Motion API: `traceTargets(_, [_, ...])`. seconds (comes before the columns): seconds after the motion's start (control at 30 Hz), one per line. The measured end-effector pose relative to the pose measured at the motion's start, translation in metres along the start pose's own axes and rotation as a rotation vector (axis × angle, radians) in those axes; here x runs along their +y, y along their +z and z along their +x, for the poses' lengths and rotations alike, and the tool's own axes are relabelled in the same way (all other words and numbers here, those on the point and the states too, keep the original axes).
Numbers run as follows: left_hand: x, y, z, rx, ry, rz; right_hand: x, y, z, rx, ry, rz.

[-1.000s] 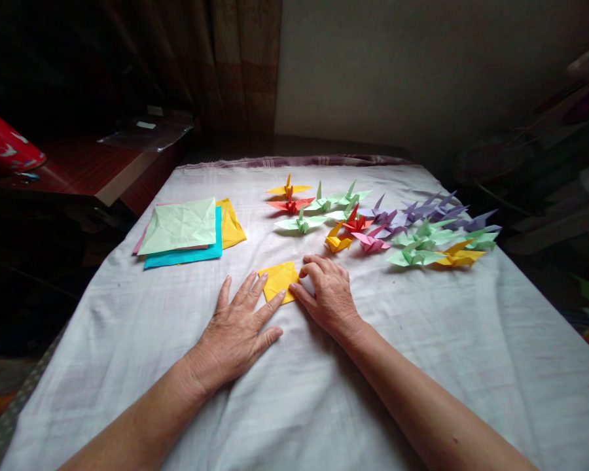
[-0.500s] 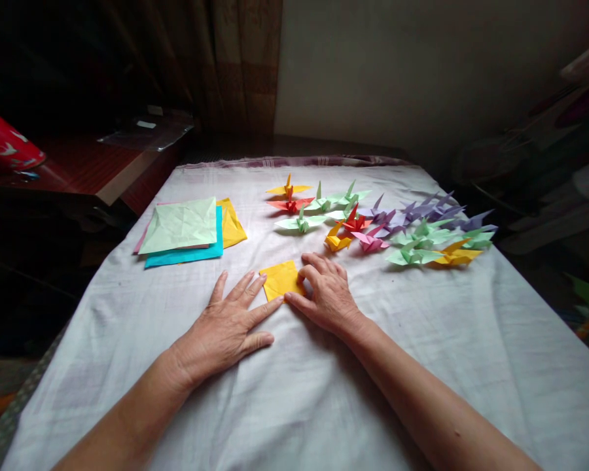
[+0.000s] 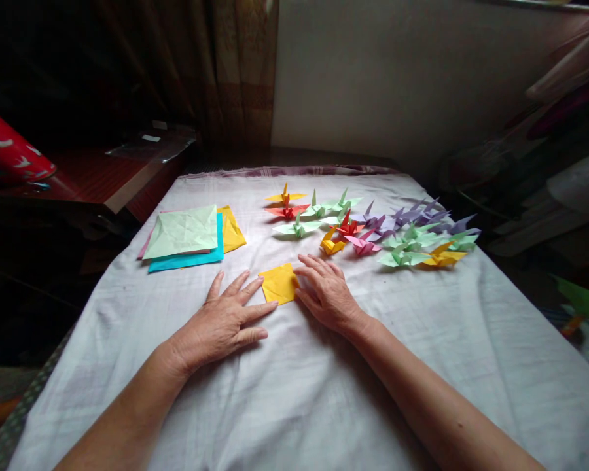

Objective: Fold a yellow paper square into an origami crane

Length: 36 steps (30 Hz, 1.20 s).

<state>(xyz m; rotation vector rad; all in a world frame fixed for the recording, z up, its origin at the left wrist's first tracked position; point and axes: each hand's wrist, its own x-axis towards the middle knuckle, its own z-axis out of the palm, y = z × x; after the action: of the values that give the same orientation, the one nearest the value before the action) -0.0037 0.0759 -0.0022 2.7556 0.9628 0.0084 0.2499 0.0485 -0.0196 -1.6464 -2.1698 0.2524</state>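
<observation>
A small folded yellow paper square [image 3: 279, 284] lies flat on the white cloth [image 3: 422, 340]. My left hand [image 3: 220, 322] rests flat just left of it, fingers stretched out and spread, fingertips at the paper's left edge. My right hand [image 3: 325, 292] lies on the cloth against the paper's right edge, fingers slightly curled and apart, touching that edge. Neither hand grips anything.
Several folded paper cranes [image 3: 368, 229] in yellow, red, green, pink and purple stand in rows behind the hands. A stack of flat paper sheets [image 3: 186, 235], green on blue with yellow beneath, lies at the back left. A dark wooden table [image 3: 93, 173] stands to the left.
My left hand has slid back and left, off the yellow paper. My right hand has shifted slightly along the paper's right edge. The camera tilted a little.
</observation>
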Motion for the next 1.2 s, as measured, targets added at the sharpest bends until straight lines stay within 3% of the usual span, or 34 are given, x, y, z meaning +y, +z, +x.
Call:
traceTargets(0.13, [0.001,0.002,0.0,0.023,0.007,0.014,-0.016,0.001,0.001,-0.138,-0.206,-0.06])
traceTargets(0.27, [0.002,0.0,0.0,0.002,-0.007,0.008,-0.02,0.005,0.004,-0.278,-0.227,-0.111])
traceTargets(0.57, [0.002,-0.002,-0.001,0.004,-0.024,-0.034,-0.003,0.003,-0.003,-0.217,-0.06,-0.204])
traceTargets(0.7, [0.003,-0.002,-0.002,0.006,-0.029,-0.017,-0.013,0.0,-0.011,-0.173,-0.113,-0.202])
traceTargets(0.8, [0.004,-0.002,-0.001,0.004,-0.03,-0.012,-0.017,-0.001,-0.023,-0.227,-0.171,-0.174])
traceTargets(0.9, [0.006,-0.004,0.0,-0.031,-0.048,-0.009,-0.016,-0.002,-0.034,-0.286,-0.155,-0.151])
traceTargets(1.1, [-0.001,-0.013,-0.002,-0.11,-0.051,-0.013,-0.015,-0.005,-0.038,-0.285,-0.122,-0.14])
traceTargets(1.2, [-0.004,-0.015,-0.005,-0.04,-0.085,0.032,-0.017,-0.005,-0.038,-0.273,-0.127,-0.147])
